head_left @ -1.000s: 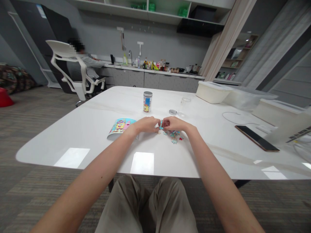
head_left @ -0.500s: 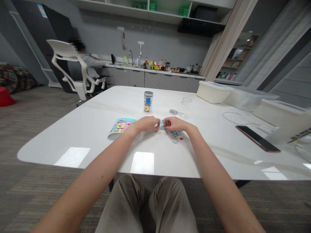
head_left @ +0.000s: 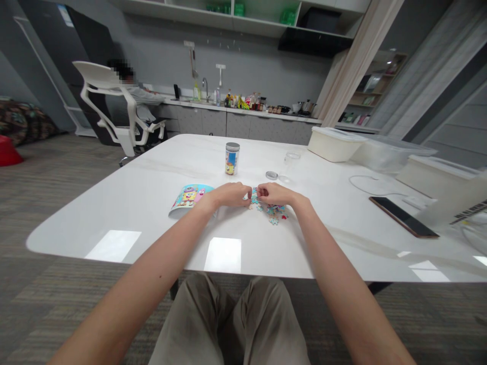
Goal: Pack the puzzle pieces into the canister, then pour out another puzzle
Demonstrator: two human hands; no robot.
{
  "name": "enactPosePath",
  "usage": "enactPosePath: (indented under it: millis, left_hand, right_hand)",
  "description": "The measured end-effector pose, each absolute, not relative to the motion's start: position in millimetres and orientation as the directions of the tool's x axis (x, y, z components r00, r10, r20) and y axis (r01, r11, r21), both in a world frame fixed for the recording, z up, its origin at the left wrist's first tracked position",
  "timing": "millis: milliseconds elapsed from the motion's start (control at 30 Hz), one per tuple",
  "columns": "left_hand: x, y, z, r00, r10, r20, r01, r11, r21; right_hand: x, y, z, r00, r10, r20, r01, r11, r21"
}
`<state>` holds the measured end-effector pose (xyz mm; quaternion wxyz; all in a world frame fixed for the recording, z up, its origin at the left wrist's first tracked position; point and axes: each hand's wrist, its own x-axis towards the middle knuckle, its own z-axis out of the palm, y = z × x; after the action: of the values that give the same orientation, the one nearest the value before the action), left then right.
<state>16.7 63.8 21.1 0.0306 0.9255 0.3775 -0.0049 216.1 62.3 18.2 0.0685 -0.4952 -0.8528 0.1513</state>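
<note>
A loose heap of small jigsaw pieces (head_left: 274,213), mostly light blue with some red and pale ones, lies on the white table. At the heap's left edge is my left hand (head_left: 233,194), its fingers curled down and pinched; what they hold, if anything, is too small to see. Facing it, my right hand (head_left: 274,193) bends over the pieces with closed fingertips, their contents hidden. A few light blue pieces show in the narrow gap between both hands. Beside my left forearm rests a curved cartoon picture sheet (head_left: 187,196), partly covered by that arm.
Beyond my hands stand a lidded cartoon-labelled jar (head_left: 232,159), a clear open jar (head_left: 291,165) and a silver lid (head_left: 271,175). On the right are a dark phone or tablet (head_left: 403,217), a white cable and storage boxes (head_left: 335,144). A person sits in a white chair (head_left: 127,116) far left.
My right hand has shifted very slightly right, and the gap between the hands shows a little more of the light blue pieces. Everything else stays in place.
</note>
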Motion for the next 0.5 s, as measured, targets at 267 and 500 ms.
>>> enactPosePath:
  millis: [267,500]
  left_hand:
    - [16.4,65.7,20.2,0.711,0.702,-0.018,0.703,-0.711,0.026]
    - [16.3,63.8,22.4,0.729,0.685,-0.008,0.685,-0.728,0.033]
  right_hand:
    - [213.7,60.2,20.0,-0.518,0.852,-0.08,0.801,0.45,-0.394]
    - [215.9,61.6,18.0,-0.507,0.858,-0.074,0.813,0.448,-0.372]
